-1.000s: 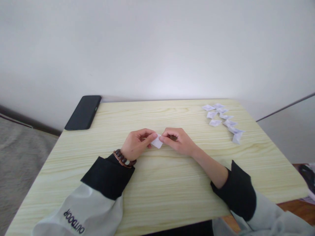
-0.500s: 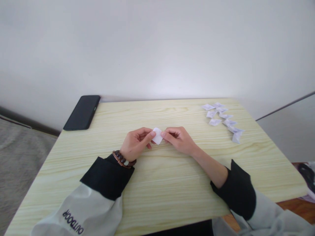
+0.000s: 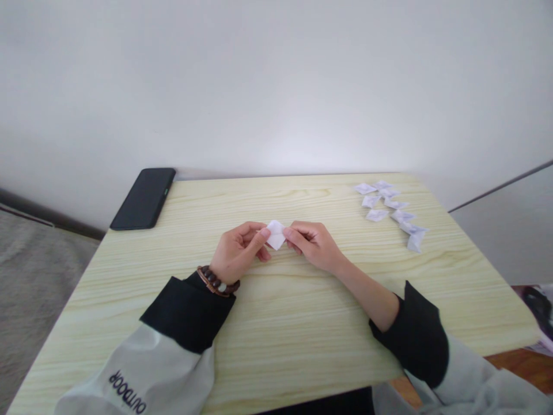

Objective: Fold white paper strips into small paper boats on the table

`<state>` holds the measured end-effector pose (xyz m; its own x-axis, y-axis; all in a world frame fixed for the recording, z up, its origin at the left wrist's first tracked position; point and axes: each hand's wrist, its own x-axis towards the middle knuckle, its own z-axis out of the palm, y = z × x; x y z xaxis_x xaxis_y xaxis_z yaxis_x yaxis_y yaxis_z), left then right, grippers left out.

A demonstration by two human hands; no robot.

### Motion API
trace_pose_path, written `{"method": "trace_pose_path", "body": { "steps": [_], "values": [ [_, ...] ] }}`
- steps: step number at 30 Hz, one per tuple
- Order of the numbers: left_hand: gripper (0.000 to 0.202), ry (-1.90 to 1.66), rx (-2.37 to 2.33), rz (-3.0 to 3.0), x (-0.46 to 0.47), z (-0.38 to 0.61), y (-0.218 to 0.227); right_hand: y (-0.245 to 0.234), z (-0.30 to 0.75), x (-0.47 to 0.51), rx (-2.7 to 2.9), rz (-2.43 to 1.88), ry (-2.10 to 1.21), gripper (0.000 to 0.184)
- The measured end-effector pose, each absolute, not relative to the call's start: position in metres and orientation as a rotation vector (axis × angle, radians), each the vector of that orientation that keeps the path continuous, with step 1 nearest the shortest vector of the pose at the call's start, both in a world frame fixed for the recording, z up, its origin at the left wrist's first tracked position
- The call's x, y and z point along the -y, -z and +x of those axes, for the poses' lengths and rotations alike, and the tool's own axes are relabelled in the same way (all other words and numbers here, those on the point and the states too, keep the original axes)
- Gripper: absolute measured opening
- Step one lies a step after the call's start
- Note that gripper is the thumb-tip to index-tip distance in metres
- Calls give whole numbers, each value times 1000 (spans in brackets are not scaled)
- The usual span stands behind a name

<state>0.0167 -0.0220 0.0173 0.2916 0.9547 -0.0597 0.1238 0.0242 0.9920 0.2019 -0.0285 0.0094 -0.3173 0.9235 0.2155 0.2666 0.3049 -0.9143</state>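
Observation:
A small white piece of folded paper [image 3: 275, 235], roughly diamond-shaped with a crease across it, is held just above the middle of the table. My left hand [image 3: 239, 245] pinches its left corner between thumb and fingers. On the opposite side, my right hand [image 3: 315, 245] grips the right corner the same way, thumb on top. Both hands are closed on the paper. The fingertips behind the paper are partly hidden.
Several small folded white paper shapes [image 3: 377, 215] lie grouped at the table's back right. A black tablet or large phone [image 3: 144, 199] rests at the back left corner. The wood-grain table [image 3: 298, 328] meets a white wall [image 3: 276, 86] behind.
The paper has risen slightly and its crease shows more clearly. Both hands keep hold of it, with the fingers shifted a little.

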Motion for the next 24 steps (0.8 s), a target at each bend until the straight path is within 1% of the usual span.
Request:
{"method": "trace_pose_path", "body": {
  "steps": [4,8,10,17,24],
  "values": [
    [40,-857,-1035,1372,21,17,-18,-8,201,29,1771,-1087,-1043,37],
    [38,-836,-1080,1392,20,16,-19,-8,199,32,1762,-1102,-1049,23],
    [37,-795,-1091,1418,20,16,-20,-7,198,32,1727,-1110,-1074,20],
    [31,-685,-1065,1488,23,12,-24,-9,198,32,1842,-1118,-949,21],
    [31,-720,-1066,1423,22,12,-25,-9,198,31,1794,-1092,-1015,21]
  ]
}}
